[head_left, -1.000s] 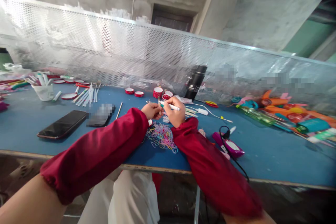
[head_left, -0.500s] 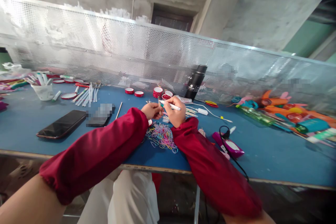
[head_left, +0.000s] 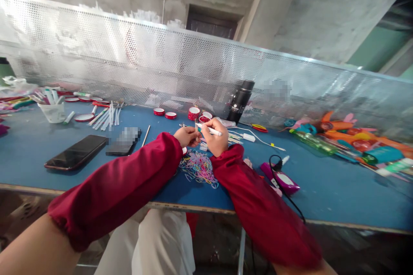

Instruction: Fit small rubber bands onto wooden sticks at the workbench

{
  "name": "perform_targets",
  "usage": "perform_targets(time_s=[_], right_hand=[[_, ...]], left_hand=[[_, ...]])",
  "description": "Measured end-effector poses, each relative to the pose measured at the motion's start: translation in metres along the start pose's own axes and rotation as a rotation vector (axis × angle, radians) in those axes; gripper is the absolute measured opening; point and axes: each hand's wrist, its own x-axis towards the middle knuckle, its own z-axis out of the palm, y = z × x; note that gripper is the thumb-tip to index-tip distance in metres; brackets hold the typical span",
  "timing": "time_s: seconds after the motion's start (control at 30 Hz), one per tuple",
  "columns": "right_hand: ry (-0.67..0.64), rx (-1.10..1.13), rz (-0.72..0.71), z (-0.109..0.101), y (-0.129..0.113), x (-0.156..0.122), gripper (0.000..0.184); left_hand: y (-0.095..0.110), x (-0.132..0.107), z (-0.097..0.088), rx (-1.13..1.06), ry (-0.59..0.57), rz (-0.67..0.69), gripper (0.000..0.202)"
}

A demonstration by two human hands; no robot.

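Note:
My right hand is closed round a white marker, its green end pointing left. Against that end stands a thin wooden stick, upright and pinched in the fingers of my left hand. Whether the marker's tip touches the stick I cannot tell. Just below both hands lies a loose heap of small coloured rubber bands. More pale sticks lie behind my right hand, partly hidden by it.
Two phones, one dark and one partly blurred out, lie to the left. A cup of markers stands farther left. Red tape rolls and a black bottle stand at the back. Right are a purple device with a cable and colourful toys.
Almost nothing differs. Both hands stay at the same spot with the marker and the stick, apart from a very slight shift of the fingers.

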Motion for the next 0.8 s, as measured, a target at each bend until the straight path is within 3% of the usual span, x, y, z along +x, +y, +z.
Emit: perform_targets(time_s=[0.23,0.6,0.8], right_hand=[[0.066,-0.076,0.009,-0.003,0.0012,0.0022,0.013],[0.021,-0.035,-0.003,-0.0008,-0.0018,0.0004,0.012],[0.061,-0.074,0.006,-0.0022,-0.0028,0.0012,0.013]], left_hand=[[0.0012,0.0026,-0.0023,0.02,0.016,-0.015,0.013],[0.0017,-0.0009,-0.0007,0.004,0.013,0.004,0.012],[0.0031,-0.0001,-0.0013,0.019,0.027,-0.021,0.012]])
